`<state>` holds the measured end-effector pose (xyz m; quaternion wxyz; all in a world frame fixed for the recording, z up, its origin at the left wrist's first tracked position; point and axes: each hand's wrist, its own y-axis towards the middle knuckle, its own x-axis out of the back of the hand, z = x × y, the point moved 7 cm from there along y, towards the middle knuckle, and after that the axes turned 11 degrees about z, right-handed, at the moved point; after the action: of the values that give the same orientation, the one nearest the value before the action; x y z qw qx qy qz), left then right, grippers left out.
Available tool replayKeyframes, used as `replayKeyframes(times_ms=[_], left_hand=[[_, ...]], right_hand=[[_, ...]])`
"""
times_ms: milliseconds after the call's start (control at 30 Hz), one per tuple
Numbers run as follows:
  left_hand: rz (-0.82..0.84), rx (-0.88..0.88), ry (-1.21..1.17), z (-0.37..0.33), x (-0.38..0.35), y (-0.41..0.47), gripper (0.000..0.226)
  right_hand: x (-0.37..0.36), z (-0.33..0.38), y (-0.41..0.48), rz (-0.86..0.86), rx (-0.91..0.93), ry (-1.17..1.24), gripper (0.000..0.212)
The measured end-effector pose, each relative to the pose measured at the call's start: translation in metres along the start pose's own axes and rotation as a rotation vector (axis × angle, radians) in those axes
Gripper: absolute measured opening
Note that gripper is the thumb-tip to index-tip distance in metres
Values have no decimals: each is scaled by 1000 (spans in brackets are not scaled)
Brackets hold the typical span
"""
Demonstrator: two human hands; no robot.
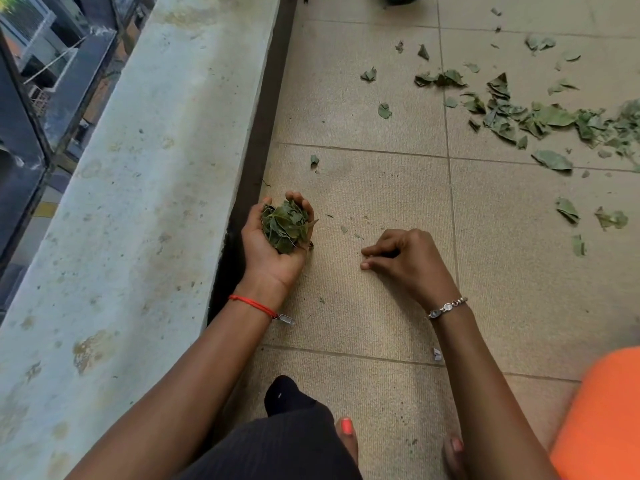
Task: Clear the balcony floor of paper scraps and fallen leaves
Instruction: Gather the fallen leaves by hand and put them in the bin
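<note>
On the balcony tiles: one hand full of leaves, a heap lying farther off

Nearest the camera, bare toes (346, 432) with orange polish stand on the tiled floor (381, 327), with a blurred orange shape (599, 420) at the near right. Just beyond, a small pale paper scrap (437, 354) lies on the tile beside the right forearm (485, 393). Farther on, the left hand (268, 252), palm up and close to the parapet wall (138, 202) on the left, cups its fingers round a wad of green leaves (285, 227). To its right the right hand (407, 261) hovers low over the tile, fingertips drawn together. It may be pinching a fragment, but I cannot tell at this size. Tiny leaf bits (344, 229) lie on the floor between the two hands. Farther right sit a few single leaves (567, 210), and at the far right a loose heap of torn leaves (540, 119) spreads across the tiles.
</note>
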<state>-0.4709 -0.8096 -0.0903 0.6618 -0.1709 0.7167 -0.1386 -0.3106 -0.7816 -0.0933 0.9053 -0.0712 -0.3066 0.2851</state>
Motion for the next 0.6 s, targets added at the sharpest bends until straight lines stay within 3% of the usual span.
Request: replayKeyframes(times_ms=[233,400,600], left_hand=[[9,8,-7,0,-2,1,45],[22,-14,-6,-3,-3,1,41],[8,-25,27,-4,-1,3,31]], right_hand=[[-6,6,7,51,43,-125,7],[4,14,32,-117,-36,236,7],[-5,40,61,-152,47,-14,17]])
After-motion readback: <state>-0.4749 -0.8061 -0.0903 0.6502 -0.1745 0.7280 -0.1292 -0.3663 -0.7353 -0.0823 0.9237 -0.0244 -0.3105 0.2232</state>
